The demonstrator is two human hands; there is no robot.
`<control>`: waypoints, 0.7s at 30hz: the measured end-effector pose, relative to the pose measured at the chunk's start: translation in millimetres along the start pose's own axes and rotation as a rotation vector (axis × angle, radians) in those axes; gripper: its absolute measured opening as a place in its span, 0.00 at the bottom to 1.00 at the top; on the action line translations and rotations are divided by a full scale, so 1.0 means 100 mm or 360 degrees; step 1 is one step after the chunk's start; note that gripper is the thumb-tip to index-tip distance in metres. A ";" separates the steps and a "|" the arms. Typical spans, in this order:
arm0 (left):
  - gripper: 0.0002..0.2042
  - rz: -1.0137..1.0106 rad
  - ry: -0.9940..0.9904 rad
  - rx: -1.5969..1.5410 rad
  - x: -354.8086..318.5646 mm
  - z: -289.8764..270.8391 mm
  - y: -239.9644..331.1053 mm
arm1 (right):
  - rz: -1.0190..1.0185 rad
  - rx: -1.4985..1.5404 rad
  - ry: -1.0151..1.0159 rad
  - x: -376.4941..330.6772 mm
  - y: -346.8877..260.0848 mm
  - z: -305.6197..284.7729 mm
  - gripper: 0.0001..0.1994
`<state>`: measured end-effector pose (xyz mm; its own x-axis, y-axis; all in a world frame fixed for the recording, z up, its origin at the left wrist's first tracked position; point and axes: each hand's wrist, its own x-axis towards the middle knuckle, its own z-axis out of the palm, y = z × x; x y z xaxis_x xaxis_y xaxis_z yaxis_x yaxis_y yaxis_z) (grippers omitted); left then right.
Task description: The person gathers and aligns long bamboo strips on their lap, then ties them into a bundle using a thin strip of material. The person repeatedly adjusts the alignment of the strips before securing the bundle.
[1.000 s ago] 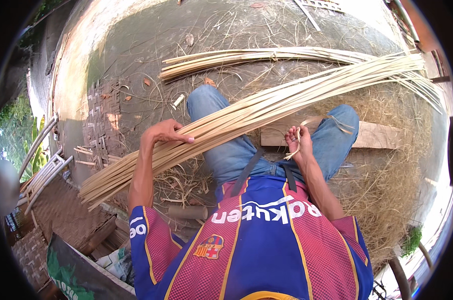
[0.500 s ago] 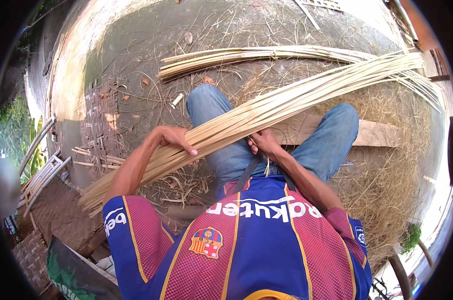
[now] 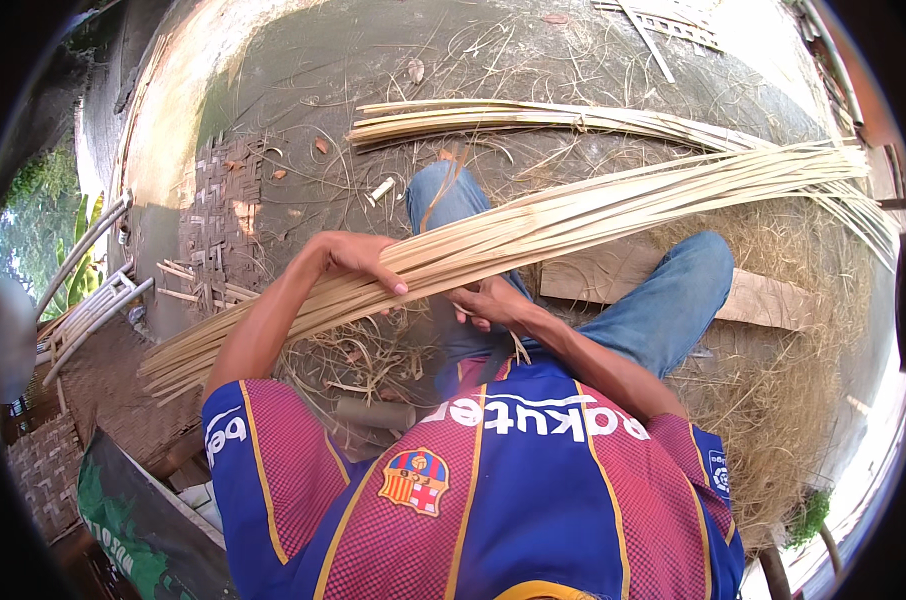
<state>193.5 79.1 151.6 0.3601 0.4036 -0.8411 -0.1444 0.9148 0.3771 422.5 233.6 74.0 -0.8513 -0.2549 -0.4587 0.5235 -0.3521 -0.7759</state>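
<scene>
A long bundle of split bamboo strips lies across my lap, running from the lower left up to the far right. My left hand is closed round the bundle left of its middle, thumb on top and fingers underneath. Close beside it, at the bundle's near edge, my right hand is closed with its fingers curled. A thin pale strip hangs below this hand and seems to be pinched in it; the bundle and fingers partly hide the grip.
A second bundle of bamboo strips lies on the ground beyond my knees. A wooden plank sits under my legs. Fine shavings heap at the right, a woven mat lies at the left, and a short cylinder is near my waist.
My right hand has moved left and nearer to me, closer to my left hand. The bundle has tilted a little flatter, still held in my left hand. The whole view has shifted slightly.
</scene>
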 end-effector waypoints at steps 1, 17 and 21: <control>0.36 0.0000 0.0046 0.0005 0.00 0.00 0.00 | 0.0025 -0.0014 0.0023 0.02 -0.02 0.08 0.15; 0.42 0.0120 0.0195 0.0302 0.24 -0.07 -0.32 | -0.0490 -0.1804 -0.0144 -0.70 -0.52 0.13 0.08; 0.43 0.0236 0.0258 0.0425 0.32 -0.06 -0.43 | -0.0749 -0.2368 -0.0048 -0.31 -0.96 0.05 0.07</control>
<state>205.3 52.8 106.3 0.1992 0.5487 -0.8119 0.0697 0.8185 0.5702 398.9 271.0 164.9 -0.9117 -0.4056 -0.0658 -0.3010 0.7683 -0.5650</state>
